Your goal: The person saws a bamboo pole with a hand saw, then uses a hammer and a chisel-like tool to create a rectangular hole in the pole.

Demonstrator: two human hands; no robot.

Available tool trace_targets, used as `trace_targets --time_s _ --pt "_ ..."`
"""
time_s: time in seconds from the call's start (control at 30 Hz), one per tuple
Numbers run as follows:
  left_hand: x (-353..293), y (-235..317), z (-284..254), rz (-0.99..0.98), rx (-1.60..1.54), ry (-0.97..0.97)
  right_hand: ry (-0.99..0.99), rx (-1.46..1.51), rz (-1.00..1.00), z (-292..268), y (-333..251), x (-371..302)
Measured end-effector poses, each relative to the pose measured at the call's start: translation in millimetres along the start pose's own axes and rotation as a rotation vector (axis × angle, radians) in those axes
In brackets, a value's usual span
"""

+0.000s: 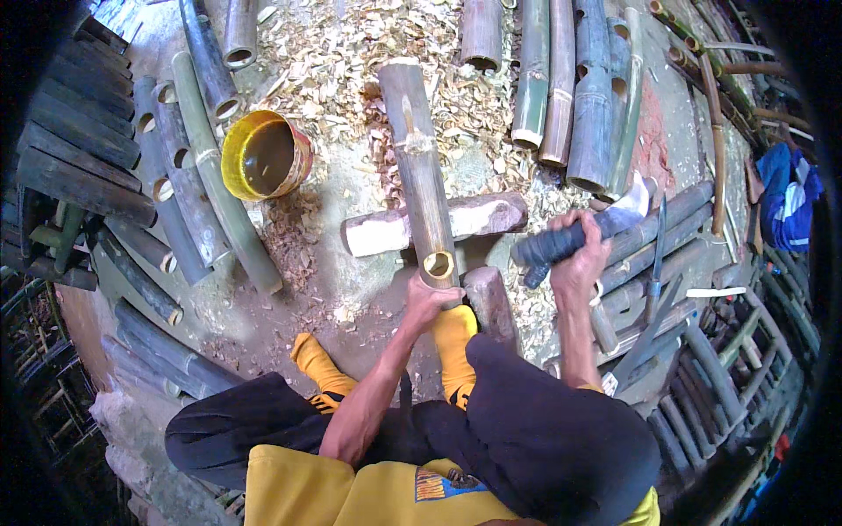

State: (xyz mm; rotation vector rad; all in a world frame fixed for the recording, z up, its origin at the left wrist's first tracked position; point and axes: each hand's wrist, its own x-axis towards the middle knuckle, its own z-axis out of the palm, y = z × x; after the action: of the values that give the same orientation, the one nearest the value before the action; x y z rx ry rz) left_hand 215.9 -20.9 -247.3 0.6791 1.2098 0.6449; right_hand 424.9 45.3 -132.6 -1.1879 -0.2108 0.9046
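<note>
1. In the head view, grips the near end of a bamboo tube [419,175] with the left hand [430,296], closed round it at the side nearest the body; cannot tell where every fingertip sits.
2. Runs nearly straight out from the body along the tube's long axis, leaning slightly left toward the far end.
3. Rests the tube across a pale-faced log [487,216], crossing at close to a right angle, with the near end reaching past it toward the body.
4. Shows 1 hole [437,265] in the tube's upper face, just ahead of the left hand.
5. Closes the right hand [583,250] on the dark wrapped handle [548,247] of a cutting tool, off to the right and well apart from the tube.
6. Points the handle's butt toward the tube and the curved blade [630,206] away from it.
7. Places the tube nearer the left hand, by touch, and leftward of the right.
8. Has 1 yellow-socked foot [453,346] just beside the near end.
</note>
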Motion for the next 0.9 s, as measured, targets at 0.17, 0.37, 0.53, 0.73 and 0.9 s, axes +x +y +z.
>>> trace_targets --time_s 0.17,0.37,0.53,0.73,0.9 --pt "0.5 -1.1 -7.8 -0.091 -0.065 -0.094 0.130 0.495 0.346 44.6 75.9 -19.3" --pt "-6.2 8.7 -5.1 0.005 0.080 -0.060 -0.141 -0.117 -0.164 33.9 81.8 -21.7" --pt "-27.9 58.9 -32.3 0.066 0.730 0.025 -0.291 -0.238 0.120 48.4 48.6 -24.4" --pt "-29.2 157.7 -8.9 0.415 0.481 0.014 -0.612 -0.521 0.119 103.2 22.1 -56.7" --pt "-52.7 168.5 -88.8 0.237 1.333 -0.009 -0.966 -1.101 -0.642 95.0 9.1 -71.5"
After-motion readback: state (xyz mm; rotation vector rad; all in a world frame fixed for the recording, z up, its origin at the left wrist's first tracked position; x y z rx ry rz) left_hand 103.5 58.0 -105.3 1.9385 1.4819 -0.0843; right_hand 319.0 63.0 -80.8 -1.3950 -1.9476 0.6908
